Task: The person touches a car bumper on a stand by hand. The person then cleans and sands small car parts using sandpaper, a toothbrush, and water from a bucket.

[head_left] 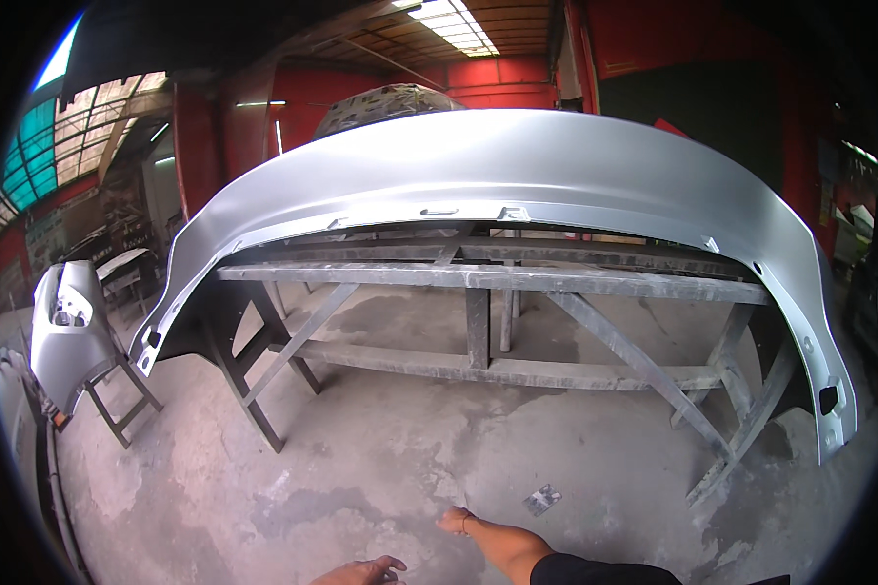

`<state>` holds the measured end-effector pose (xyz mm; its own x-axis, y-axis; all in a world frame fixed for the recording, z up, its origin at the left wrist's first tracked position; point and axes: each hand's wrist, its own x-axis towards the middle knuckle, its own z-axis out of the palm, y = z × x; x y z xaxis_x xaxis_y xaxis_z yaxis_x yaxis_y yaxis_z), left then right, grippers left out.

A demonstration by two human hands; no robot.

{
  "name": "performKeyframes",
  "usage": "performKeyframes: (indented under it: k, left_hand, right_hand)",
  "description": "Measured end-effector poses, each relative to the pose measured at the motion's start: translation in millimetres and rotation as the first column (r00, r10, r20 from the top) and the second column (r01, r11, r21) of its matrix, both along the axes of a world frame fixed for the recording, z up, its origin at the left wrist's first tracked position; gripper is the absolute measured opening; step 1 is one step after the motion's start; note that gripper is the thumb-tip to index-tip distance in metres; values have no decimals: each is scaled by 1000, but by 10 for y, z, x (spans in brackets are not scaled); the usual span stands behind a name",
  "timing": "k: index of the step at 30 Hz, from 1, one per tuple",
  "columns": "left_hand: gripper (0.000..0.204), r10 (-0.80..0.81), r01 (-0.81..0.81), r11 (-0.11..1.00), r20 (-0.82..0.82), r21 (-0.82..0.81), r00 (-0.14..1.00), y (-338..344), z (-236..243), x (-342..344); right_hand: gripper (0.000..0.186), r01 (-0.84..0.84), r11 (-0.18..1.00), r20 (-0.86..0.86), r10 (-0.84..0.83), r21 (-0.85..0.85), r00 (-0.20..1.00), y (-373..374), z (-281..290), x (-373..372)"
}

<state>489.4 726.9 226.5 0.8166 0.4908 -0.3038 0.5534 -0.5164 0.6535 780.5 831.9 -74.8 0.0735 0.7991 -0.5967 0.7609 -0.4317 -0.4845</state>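
Observation:
A large silver car bumper cover (517,151) arches across a grey metal stand (478,327), its ends hanging down on either side. Slots and holes run along its inner edge. My left hand (366,571), partly cut off at the lower edge, has loosely bent fingers set apart and nothing visible in them. To its right, my right hand (454,522) is closed, with its fingers drawn together; whatever they may hold is too small to make out. Both hands are over the floor on the near side of the stand, apart from the bumper cover.
Another silver car body part (63,331) with a cut-out rests on a dark stand (122,405) at the left. A flat dark-and-light scrap (542,499) lies on the stained concrete floor (380,458). Behind the bumper cover, a car (390,105) is partly visible.

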Motion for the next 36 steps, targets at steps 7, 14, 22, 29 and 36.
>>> performKeyframes:
  k: [7,14,22,29,36]
  left_hand:
    - [37,-8,8,1000,-5,-3,1000,1,-15,-2]
    - [35,9,-9,1000,-20,-17,1000,-25,26,-13]
    - [35,6,-7,999,-37,-31,999,-11,38,31]
    - [36,4,-6,1000,-59,-30,998,-5,39,33]
    - [32,29,-31,999,-55,-34,998,-17,12,-12]
  right_hand:
    - [41,13,1000,-21,-13,-13,1000,19,-51,16]
    - [42,15,1000,-31,-16,-6,999,-42,146,-42]
    - [42,68,997,-44,-66,46,997,-38,43,-37]
    - [43,48,997,-28,-46,59,999,-36,56,-32]
    - [48,9,996,-5,-9,89,1000,-47,122,-72]
